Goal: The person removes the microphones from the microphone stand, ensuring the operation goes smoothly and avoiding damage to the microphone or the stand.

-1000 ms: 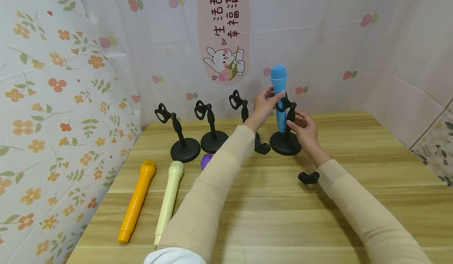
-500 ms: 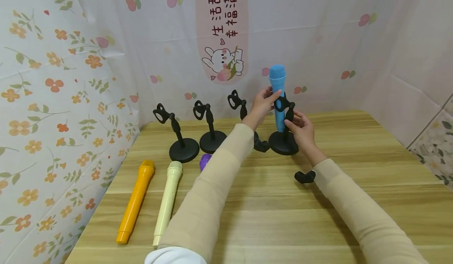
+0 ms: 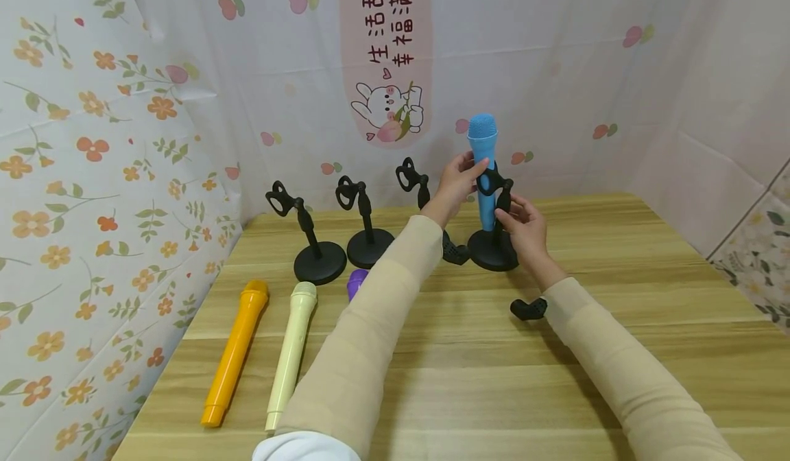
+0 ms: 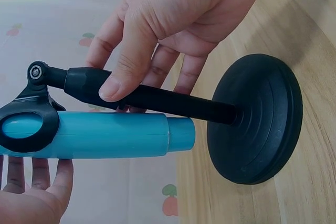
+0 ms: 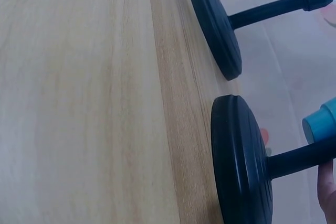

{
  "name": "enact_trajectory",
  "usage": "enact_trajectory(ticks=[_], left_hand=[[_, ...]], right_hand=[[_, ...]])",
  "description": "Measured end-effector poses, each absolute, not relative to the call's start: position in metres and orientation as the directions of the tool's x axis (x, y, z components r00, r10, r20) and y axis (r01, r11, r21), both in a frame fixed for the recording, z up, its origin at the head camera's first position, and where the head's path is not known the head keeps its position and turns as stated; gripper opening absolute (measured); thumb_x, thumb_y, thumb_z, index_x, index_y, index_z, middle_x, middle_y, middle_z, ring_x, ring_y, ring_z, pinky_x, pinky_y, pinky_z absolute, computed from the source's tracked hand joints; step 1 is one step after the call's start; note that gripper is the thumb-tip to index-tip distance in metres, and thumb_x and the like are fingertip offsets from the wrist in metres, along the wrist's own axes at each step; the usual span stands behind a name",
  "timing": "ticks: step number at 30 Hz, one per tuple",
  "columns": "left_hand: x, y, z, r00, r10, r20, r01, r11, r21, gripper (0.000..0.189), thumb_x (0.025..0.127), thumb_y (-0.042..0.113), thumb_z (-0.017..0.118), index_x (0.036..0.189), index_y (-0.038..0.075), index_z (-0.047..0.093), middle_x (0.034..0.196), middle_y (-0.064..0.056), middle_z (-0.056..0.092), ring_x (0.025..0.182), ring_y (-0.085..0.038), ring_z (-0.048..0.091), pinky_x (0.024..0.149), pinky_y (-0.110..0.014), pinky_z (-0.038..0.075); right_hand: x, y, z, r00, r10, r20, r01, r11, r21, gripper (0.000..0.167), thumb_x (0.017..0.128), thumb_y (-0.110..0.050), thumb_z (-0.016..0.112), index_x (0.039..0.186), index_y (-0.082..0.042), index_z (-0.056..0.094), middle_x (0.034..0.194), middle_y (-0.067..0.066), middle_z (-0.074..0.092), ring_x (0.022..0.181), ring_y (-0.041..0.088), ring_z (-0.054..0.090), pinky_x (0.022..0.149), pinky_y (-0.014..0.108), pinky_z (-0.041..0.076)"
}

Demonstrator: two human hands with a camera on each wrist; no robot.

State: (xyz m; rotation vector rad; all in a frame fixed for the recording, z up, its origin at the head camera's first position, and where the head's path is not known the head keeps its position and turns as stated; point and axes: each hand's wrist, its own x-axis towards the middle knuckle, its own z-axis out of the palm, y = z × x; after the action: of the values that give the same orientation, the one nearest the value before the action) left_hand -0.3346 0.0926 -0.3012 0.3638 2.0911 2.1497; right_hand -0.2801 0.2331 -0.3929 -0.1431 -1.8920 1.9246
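Observation:
A light-blue microphone (image 3: 483, 132) stands nearly upright against a black microphone stand (image 3: 494, 252). My left hand (image 3: 457, 185) grips its body from the left, thumb in front and fingers behind. The stand's clip (image 4: 32, 121) lies across the microphone's body in the left wrist view, and the tail end hangs alongside the pole above the round base. My right hand (image 3: 528, 229) pinches the stand's pole below the clip, thumb in front. Only a fingertip of that hand shows at the right wrist view's edge, near the microphone's blue end (image 5: 320, 124).
More black stands (image 3: 321, 262) line up to the left, one partly behind my left sleeve. An orange microphone (image 3: 236, 351), a pale-yellow one (image 3: 293, 355) and a partly hidden purple one (image 3: 356, 282) lie in front. A bent black piece (image 3: 527, 309) lies by my right sleeve.
Both hands keep their holds on the microphone and the stand. The whole view has shifted slightly left; the microphone's place in the stand looks nearly the same.

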Motion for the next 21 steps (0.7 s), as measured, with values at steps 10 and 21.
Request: enact_trajectory(ticks=[10,21], left_hand=[[-0.3329,0.0886,-0.2996,-0.962,0.260,0.078,0.069,-0.044,0.997,0.054,0.093,0.042,0.064,0.138,0.015,0.051,0.131,-0.002,0.058,0.114,-0.025,0.060,0.096,-0.057,0.044],[-0.3323,0.0896,-0.2993,-0.966,0.243,0.093,0.083,-0.051,0.995,0.051,0.091,0.041,0.066,0.135,0.016,0.055,0.127,0.000,0.061,0.111,-0.023,0.061,0.095,-0.057,0.044]], right_hand=[[-0.2808,0.2312,-0.3932,-0.893,0.394,0.216,-0.230,0.010,-0.973,0.042,0.089,-0.012,0.072,0.129,-0.012,0.062,0.099,-0.006,0.062,0.094,0.010,0.057,0.077,0.020,0.050],[-0.2815,0.2337,-0.3907,-0.897,0.406,0.173,-0.195,-0.015,-0.981,0.045,0.087,-0.013,0.074,0.131,-0.014,0.062,0.100,-0.007,0.062,0.094,0.009,0.057,0.076,0.022,0.049]])
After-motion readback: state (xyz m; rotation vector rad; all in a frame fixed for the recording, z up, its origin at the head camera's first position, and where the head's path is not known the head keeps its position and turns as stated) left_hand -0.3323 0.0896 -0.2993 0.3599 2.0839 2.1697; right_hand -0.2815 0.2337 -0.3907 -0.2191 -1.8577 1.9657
